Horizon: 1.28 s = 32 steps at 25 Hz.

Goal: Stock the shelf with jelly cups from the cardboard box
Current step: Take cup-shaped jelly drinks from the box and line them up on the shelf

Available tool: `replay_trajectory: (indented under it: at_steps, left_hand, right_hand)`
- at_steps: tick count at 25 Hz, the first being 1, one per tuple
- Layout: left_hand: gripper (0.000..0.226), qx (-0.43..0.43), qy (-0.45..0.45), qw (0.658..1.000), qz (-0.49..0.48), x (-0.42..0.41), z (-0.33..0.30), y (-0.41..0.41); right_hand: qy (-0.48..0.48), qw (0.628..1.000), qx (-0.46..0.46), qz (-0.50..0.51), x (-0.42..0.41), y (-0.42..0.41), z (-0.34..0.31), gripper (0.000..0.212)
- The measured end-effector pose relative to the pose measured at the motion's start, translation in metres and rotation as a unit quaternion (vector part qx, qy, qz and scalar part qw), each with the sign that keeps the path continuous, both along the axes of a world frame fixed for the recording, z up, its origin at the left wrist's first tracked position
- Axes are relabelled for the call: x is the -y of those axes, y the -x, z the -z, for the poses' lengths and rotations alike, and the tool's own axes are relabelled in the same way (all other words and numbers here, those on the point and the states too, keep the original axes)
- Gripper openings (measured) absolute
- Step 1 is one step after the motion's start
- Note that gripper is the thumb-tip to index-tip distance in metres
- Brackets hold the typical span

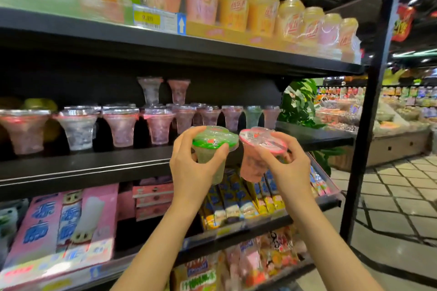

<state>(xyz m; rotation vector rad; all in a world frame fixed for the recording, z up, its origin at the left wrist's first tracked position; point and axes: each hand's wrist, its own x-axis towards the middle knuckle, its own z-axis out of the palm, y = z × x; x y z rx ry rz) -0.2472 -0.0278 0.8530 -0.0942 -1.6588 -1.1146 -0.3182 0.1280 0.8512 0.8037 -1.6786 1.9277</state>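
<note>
My left hand (pixel 192 163) grips a green-lidded jelly cup (pixel 214 140) just under its rim, holding it upright in front of the middle shelf (pixel 94 165). My right hand (pixel 283 163) grips a pink-lidded jelly cup (pixel 253 165), which tilts a little to the left. The two cups almost touch at their lids. A row of several jelly cups (pixel 118 125) stands on the middle shelf, with two more cups (pixel 163 90) stacked on top near the centre. The cardboard box is out of view.
Tall milk-tea cups (pixel 236 4) line the upper shelf above a price tag (pixel 153 19). Pink boxes (pixel 61 220) and snack packs (pixel 236 198) fill the lower shelves. A black shelf post (pixel 369 101) stands at the right, with tiled aisle floor (pixel 397 196) and produce stands beyond.
</note>
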Motion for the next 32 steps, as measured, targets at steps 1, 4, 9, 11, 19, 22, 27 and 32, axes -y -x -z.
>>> replay_trajectory:
  at_steps: [1, 4, 9, 11, 19, 22, 27, 32]
  left_hand:
    - [0.042, -0.003, -0.002, 1.0, -0.014, -0.002, -0.005, 0.011]
    - [0.046, -0.012, -0.021, 0.998, -0.058, -0.006, -0.019, 0.042]
    - [0.043, -0.006, -0.034, 0.991, -0.131, -0.001, -0.027, 0.089]
    - [0.048, 0.015, -0.041, 0.985, -0.168, 0.002, -0.026, 0.101]
    - [0.048, 0.1, -0.013, 0.952, -0.288, 0.008, -0.029, 0.123]
    - [0.054, 0.121, -0.001, 0.937, -0.327, 0.01, -0.026, 0.118]
    - [0.039, 0.155, 0.044, 0.905, -0.393, 0.015, -0.034, 0.112]
    - [0.037, 0.197, 0.052, 0.886, -0.417, 0.027, -0.039, 0.123]
  right_hand:
    - [-0.001, 1.0, -0.005, -0.015, -0.001, 0.014, -0.007, 0.04]
    - [-0.012, 0.998, -0.014, -0.053, 0.0, 0.058, -0.026, 0.037]
    - [-0.041, 0.993, -0.016, -0.107, 0.011, 0.124, -0.043, 0.035]
    - [-0.051, 0.99, -0.012, -0.13, 0.018, 0.143, -0.045, 0.034]
    - [-0.144, 0.977, -0.028, -0.156, 0.04, 0.184, -0.04, 0.047]
    - [-0.166, 0.969, -0.047, -0.175, 0.032, 0.198, -0.039, 0.04]
    - [-0.205, 0.956, -0.041, -0.204, 0.029, 0.214, -0.044, 0.024]
    - [-0.234, 0.958, -0.056, -0.155, 0.052, 0.221, -0.047, 0.034]
